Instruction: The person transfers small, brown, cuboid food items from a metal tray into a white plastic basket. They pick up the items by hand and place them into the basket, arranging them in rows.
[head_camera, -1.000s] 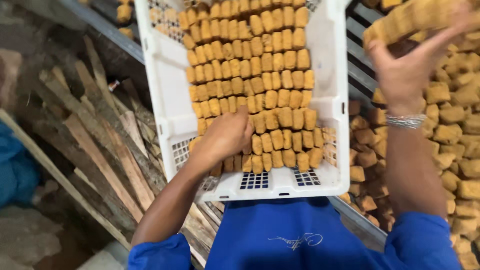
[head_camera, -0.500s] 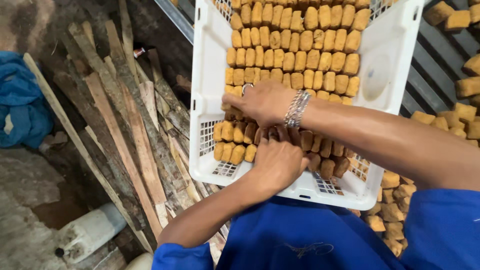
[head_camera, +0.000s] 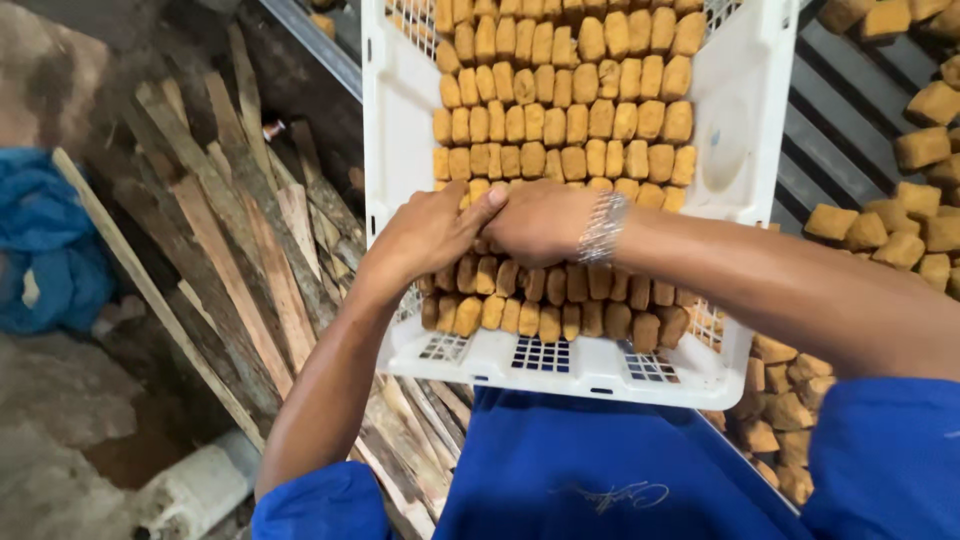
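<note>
Hands meet over a white plastic crate (head_camera: 745, 110) packed with rows of golden-brown fried blocks (head_camera: 560, 120); the left hand (head_camera: 425, 235) and the right hand (head_camera: 540, 220), a silver bracelet (head_camera: 602, 228) on its wrist, lie palm-down on the nearer rows, touching each other, fingers together and curled onto the blocks. Loose blocks (head_camera: 925, 150) lie on a slatted rack (head_camera: 840, 120) to the right; wooden planks (head_camera: 230, 260) lean at left
</note>
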